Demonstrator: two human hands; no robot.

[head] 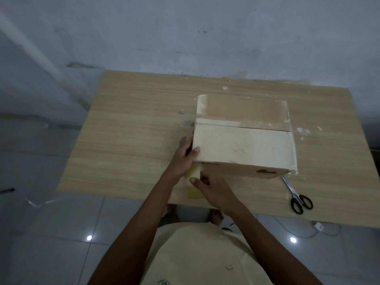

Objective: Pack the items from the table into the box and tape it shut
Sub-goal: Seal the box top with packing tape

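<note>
Left hand (pixel 184 159) gripped box (pixel 242 140) corner, thumb on top. I couldn't tell if right hand (pixel 213 188)'s curled fingers (pixel 205 179) pinched tape (pixel 194 174).

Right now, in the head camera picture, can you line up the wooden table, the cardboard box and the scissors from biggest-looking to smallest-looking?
1. Light wooden table: largest by far.
2. Tan cardboard box: second, standing on the table.
3. Black-handled metal scissors: smallest, though they lie nearer the camera than the box.
None look alike.

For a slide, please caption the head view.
Left hand grips the closed box; right hand holds tape at its corner; scissors nearby.
</note>
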